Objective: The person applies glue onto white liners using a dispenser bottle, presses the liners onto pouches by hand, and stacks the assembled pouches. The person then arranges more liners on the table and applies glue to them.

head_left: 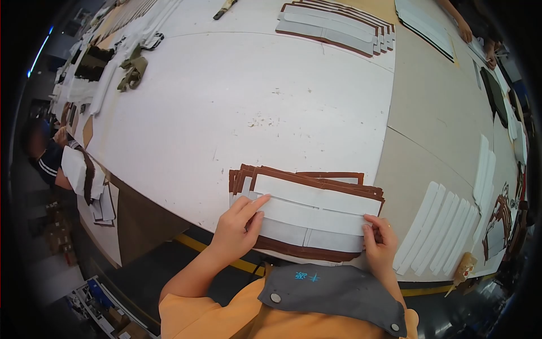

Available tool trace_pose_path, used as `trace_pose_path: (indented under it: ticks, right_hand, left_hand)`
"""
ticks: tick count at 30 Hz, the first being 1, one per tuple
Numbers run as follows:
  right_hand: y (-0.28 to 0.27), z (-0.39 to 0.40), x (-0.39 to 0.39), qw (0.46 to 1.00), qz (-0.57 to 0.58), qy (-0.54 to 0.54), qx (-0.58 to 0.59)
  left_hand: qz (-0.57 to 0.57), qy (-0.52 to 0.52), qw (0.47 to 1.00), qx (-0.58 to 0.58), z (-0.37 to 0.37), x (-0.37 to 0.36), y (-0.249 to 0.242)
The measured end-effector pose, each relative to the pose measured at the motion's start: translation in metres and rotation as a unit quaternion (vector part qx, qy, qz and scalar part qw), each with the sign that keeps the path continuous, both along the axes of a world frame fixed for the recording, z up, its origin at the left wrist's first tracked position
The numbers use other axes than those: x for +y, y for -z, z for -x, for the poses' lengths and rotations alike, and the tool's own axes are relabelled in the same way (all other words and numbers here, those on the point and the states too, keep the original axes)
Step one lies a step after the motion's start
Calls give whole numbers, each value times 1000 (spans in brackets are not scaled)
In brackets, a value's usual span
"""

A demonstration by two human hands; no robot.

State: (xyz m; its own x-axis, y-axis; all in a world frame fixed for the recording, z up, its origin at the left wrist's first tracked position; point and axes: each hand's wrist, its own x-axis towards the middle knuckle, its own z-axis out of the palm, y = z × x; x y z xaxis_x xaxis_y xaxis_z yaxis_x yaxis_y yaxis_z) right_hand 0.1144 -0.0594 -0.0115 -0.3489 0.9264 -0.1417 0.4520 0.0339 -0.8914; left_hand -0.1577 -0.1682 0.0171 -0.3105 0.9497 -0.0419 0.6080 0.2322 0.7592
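Observation:
A stack of brown-edged pieces (299, 248) with white and pale grey panels lies at the table's near edge. On top of it is a white strip (316, 198) that spans most of the width. My left hand (240, 224) rests at the strip's left end, index finger stretched out on it and thumb apart, holding nothing. At the right end, my right hand (378, 234) has its thumb and index finger closed on the strip's edge. The stack's layers are slightly fanned at the back and left.
More brown-edged pieces (333, 28) lie fanned at the far side. White strips (435, 226) are laid out at the right, beside a small tan object (464, 268). Green cloth (133, 69) lies at the left. Co-workers are at the left and far right edges.

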Motion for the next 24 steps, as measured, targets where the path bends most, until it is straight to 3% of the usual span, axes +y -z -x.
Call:
trace_pose_path:
  ticks: [2,8,11,21,24]
  right_hand:
    - [-1,-1,1,1000,-11,-5,-5]
    - [-7,2,3,999,-31,-19,-30]
    - [-8,2,3,996,-72,-34,-39]
    - [-10,4,4,990,-117,-59,-58]
    - [-22,4,7,971,-122,-90,-184]
  left_hand:
    - [17,-2,1000,-3,-1,1,-3]
    - [46,50,983,169,1,4,-6]
    - [34,29,992,114,1,4,-4]
    - [26,40,991,121,0,5,-4]
    - [48,37,997,55,4,7,-12]
